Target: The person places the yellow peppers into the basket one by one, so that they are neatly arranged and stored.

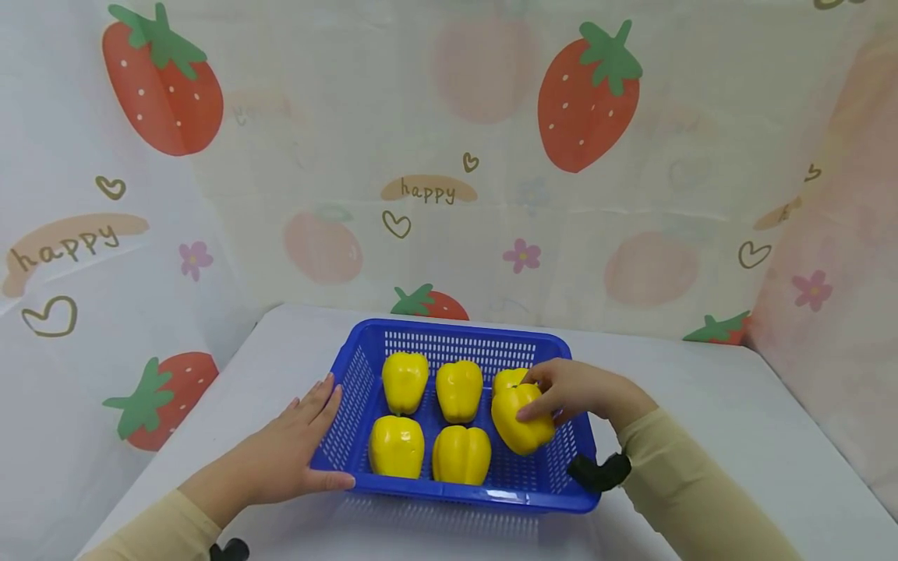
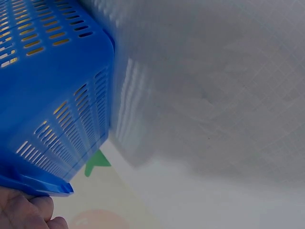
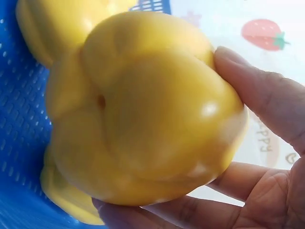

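Note:
My right hand (image 1: 578, 389) holds a yellow bell pepper (image 1: 515, 421) at the right side of a blue plastic basket (image 1: 477, 493). In the right wrist view, thumb and fingers grip this bell pepper (image 3: 157, 109) from opposite sides, its dimpled end facing the camera. Behind it, another yellow pepper (image 1: 507, 379) is partly hidden. My left hand (image 1: 288, 448) rests at the basket's front left corner, fingers straight along the left rim and thumb on the front rim. In the left wrist view, its fingers (image 2: 24, 210) touch the rim.
Several more yellow peppers lie in the basket in two rows, among them a back left one (image 1: 404, 382) and a front middle one (image 1: 461, 454). The basket stands on a white table (image 1: 701, 436). A strawberry-print cloth (image 1: 337, 117) hangs behind and along the sides.

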{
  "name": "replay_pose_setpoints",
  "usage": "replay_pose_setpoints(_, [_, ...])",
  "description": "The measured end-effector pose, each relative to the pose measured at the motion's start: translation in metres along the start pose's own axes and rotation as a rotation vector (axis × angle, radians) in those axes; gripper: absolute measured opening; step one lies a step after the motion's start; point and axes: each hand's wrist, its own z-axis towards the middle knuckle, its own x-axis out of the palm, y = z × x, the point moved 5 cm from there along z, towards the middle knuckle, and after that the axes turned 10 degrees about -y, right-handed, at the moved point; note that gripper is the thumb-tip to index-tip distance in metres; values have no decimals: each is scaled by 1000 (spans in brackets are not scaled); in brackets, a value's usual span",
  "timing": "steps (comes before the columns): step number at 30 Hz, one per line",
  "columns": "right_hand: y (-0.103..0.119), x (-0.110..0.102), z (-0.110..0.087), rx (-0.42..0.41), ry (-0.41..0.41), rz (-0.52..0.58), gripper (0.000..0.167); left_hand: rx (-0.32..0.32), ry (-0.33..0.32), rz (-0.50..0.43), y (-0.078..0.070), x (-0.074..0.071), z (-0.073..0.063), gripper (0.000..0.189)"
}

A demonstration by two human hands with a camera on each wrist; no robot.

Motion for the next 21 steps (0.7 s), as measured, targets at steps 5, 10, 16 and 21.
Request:
replay_pose_setpoints(5, [-1, 7, 0, 30, 21, -38, 61, -9, 2, 5, 1, 1, 1, 118])
replay_pose_setpoints(10, [0, 10, -1, 56, 37, -80, 61, -6, 1, 0, 0, 0, 1, 118])
replay_pose_setpoints(16, [2, 15, -2, 59, 65, -165, 61, 1, -4, -5, 0, 0, 0, 117])
replay_pose_setpoints(21, [3, 20, -3, 68, 104, -215, 58, -8, 1, -2, 1, 1, 1, 118])
